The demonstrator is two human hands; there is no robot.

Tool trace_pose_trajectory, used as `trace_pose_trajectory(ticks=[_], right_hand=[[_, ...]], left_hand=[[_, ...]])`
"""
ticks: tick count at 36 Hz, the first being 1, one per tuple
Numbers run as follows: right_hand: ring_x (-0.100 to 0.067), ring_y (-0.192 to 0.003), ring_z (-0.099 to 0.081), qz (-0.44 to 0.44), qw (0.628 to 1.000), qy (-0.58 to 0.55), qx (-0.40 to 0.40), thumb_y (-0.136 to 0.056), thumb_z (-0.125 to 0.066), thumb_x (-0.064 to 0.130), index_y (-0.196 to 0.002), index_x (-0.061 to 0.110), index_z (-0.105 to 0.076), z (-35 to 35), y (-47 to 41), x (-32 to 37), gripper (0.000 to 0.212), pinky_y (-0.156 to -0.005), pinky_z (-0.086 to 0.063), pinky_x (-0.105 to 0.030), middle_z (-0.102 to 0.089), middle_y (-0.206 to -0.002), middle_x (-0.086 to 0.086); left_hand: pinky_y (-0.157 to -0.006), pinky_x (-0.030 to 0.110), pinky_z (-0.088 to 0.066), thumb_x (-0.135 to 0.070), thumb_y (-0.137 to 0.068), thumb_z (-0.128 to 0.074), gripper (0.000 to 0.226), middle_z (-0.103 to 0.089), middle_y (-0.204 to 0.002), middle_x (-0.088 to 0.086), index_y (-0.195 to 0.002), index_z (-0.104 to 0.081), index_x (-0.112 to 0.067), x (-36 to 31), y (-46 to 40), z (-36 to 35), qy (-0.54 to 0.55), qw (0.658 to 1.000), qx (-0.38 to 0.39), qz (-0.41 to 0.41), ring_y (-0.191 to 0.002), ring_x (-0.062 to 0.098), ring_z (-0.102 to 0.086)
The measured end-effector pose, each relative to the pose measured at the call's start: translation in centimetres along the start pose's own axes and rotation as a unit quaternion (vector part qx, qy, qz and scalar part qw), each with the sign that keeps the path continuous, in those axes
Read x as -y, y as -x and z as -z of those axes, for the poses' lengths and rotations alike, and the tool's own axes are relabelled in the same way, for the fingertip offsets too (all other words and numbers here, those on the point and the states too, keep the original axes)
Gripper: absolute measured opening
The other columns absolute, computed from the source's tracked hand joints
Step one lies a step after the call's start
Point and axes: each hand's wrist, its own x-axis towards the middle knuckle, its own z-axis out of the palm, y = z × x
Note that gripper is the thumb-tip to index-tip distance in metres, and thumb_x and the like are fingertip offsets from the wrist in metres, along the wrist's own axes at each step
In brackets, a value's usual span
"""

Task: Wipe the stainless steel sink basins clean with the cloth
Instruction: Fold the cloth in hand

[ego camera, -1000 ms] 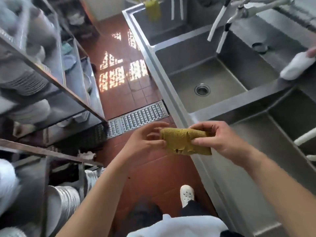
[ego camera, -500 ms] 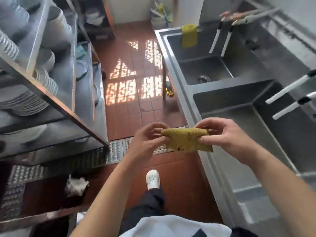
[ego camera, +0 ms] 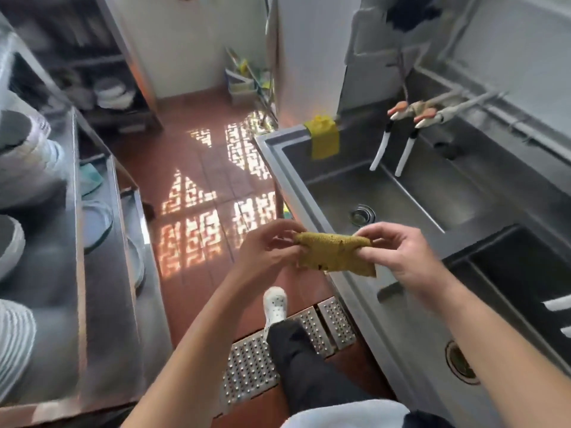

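Observation:
I hold a mustard-yellow textured cloth (ego camera: 335, 253) stretched between both hands, in front of the sink unit's front rim. My left hand (ego camera: 265, 250) pinches its left end and my right hand (ego camera: 401, 257) pinches its right end. To the right runs a stainless steel sink unit. Its far basin (ego camera: 401, 193) has a round drain (ego camera: 361, 214) and two white-handled taps (ego camera: 394, 149) hanging over it. A nearer basin (ego camera: 519, 273) lies under my right forearm, with a drain (ego camera: 460, 362) partly hidden by the arm.
A bright yellow cloth (ego camera: 323, 139) hangs over the far sink's rim. Steel shelving (ego camera: 102, 242) with stacked plates and bowls lines the left. Between them runs a red tiled floor (ego camera: 197, 168) with a perforated metal drain grate (ego camera: 253, 366) under my leg and white shoe (ego camera: 275, 304).
I have walked forward along the sink unit, so the far basin with the yellow cloth is closer. Both hands kept hold of the cloth and stretched it a little wider.

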Motion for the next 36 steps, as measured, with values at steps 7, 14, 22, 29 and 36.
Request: trace_pose_trajectory(ticks=[7, 14, 22, 29, 36], right_hand=[[-0.01, -0.065, -0.064, -0.014, 0.999, -0.032, -0.034, -0.077, -0.069, -0.014, -0.085, 0.006, -0.073, -2.8, -18.1, -0.6, 0.023, -0.057, -0.053, -0.022, -0.07, -0.074, -0.006], [-0.008, -0.064, -0.063, -0.041, 0.998, -0.026, -0.04, -0.08, -0.07, -0.009, -0.089, 0.007, -0.074, -4.0, -31.2, 1.2, 0.018, -0.057, -0.053, -0.021, -0.07, -0.073, -0.006], [-0.015, -0.074, -0.062, -0.078, 0.987, -0.039, -0.137, -0.079, -0.075, -0.001, -0.085, 0.013, -0.076, -2.9, -42.7, -0.5, 0.016, -0.069, -0.053, -0.031, -0.071, -0.086, -0.02], [-0.02, -0.079, -0.062, -0.158, 0.942, -0.111, -0.274, -0.077, -0.076, -0.006, -0.091, 0.0, -0.07, -1.7, -49.2, -3.7, 0.017, -0.08, -0.051, -0.034, -0.069, -0.087, -0.018], [-0.014, -0.067, -0.056, -0.258, 0.896, -0.12, -0.341, -0.077, -0.079, 0.004, -0.086, 0.002, -0.072, 0.5, -54.5, -5.1, 0.012, -0.065, -0.043, -0.023, -0.066, -0.073, -0.006]], left_hand=[[-0.076, 0.025, -0.058, 0.005, -0.078, -0.073, 0.022, -0.074, -0.088, 0.003, -0.092, -0.072, -0.011, 0.6, -15.7, 5.7, -0.069, 0.997, -0.026, 0.013, -0.088, 0.02, -0.072], [-0.075, 0.028, -0.059, 0.0, -0.08, -0.074, 0.022, -0.074, -0.091, 0.002, -0.094, -0.072, -0.017, -0.3, -28.3, 10.3, -0.079, 0.996, -0.024, 0.044, -0.087, 0.02, -0.072], [-0.072, 0.023, -0.052, 0.001, -0.082, -0.072, 0.024, -0.074, -0.096, 0.008, -0.097, -0.074, -0.018, 0.1, -43.5, 12.3, -0.053, 0.992, 0.045, 0.103, -0.089, 0.021, -0.071], [-0.066, 0.024, -0.052, 0.0, -0.083, -0.07, 0.023, -0.069, -0.088, 0.007, -0.095, -0.074, -0.019, 1.4, -57.8, 10.4, -0.114, 0.965, 0.198, 0.132, -0.076, 0.017, -0.065], [-0.063, 0.027, -0.049, -0.019, -0.081, -0.075, 0.02, -0.075, -0.085, 0.002, -0.1, -0.072, -0.015, 2.6, -68.2, 7.5, -0.169, 0.911, 0.334, 0.171, -0.075, 0.016, -0.069]])
